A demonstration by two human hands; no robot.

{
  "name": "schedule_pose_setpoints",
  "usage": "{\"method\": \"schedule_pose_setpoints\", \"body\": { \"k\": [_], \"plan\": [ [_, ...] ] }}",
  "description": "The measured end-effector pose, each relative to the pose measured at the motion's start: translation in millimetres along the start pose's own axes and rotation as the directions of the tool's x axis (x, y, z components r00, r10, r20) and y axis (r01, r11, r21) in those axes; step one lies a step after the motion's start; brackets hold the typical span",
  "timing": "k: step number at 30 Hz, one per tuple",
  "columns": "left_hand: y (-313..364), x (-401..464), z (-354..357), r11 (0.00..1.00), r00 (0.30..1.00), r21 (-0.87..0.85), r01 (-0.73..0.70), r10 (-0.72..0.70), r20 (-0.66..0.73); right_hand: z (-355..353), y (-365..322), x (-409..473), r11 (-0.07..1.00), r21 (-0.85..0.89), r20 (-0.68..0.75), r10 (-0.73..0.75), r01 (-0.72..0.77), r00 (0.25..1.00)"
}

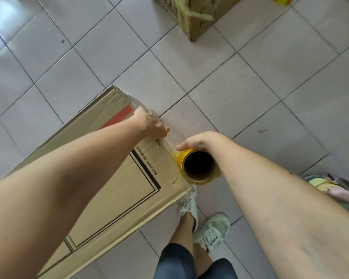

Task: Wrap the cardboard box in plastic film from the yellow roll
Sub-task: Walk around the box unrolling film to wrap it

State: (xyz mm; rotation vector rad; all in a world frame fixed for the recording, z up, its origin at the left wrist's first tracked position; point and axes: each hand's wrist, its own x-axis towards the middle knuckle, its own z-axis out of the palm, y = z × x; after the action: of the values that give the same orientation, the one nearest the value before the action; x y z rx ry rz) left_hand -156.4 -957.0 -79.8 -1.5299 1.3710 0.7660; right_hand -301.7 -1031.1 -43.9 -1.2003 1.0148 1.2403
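Head view: right hand [197, 140] holds yellow roll [199, 168] beside cardboard box [113, 178].

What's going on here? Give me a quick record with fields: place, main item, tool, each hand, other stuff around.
place: grey tiled floor
main item: large brown cardboard box, clear film along its far edge
tool: yellow roll of plastic film, upright at the box's edge
left hand: presses on the box's edge
right hand: grips the roll's top
other: second cardboard box tied with yellowish film; white sneakers

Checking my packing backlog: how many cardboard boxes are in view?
2: the cardboard box under the hands at lower left, and a tied box at the top edge. Others may lie off-frame.
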Motion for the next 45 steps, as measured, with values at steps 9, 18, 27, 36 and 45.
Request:
{"method": "schedule_pose_setpoints", "body": {
  "k": [9,18,27,36,45],
  "plan": [
    [-2.6,1.9,1.2,0.988,0.985,-0.148,0.045,-0.068,-0.157,41.8,122.4,6.1,0.473,0.871,0.053,0.172,-0.130,0.984],
    [6.8,-9.0,0.4,0.999,0.988,-0.043,0.007,-0.013,-0.156,131.0,153.1,16.3,-0.141,0.985,0.115,0.076,-0.103,0.990],
    [97.5,-30.8,11.8,0.931,0.945,-0.160,-0.327,0.319,-0.074,97.6,106.6,-19.6,0.924,0.374,-0.401,0.079,0.085,0.913],
    [99.2,-31.8,20.6,0.954,0.928,-0.064,-0.292,0.267,-0.260,181.4,129.0,30.5,0.010,1.000,0.008,0.151,-0.009,0.989],
    [102.9,-39.9,29.5,0.972,0.895,-0.030,-0.233,0.202,-0.398,286.4,125.7,52.3,-0.648,0.719,0.075,-0.291,-0.254,0.954]
  ]
}}
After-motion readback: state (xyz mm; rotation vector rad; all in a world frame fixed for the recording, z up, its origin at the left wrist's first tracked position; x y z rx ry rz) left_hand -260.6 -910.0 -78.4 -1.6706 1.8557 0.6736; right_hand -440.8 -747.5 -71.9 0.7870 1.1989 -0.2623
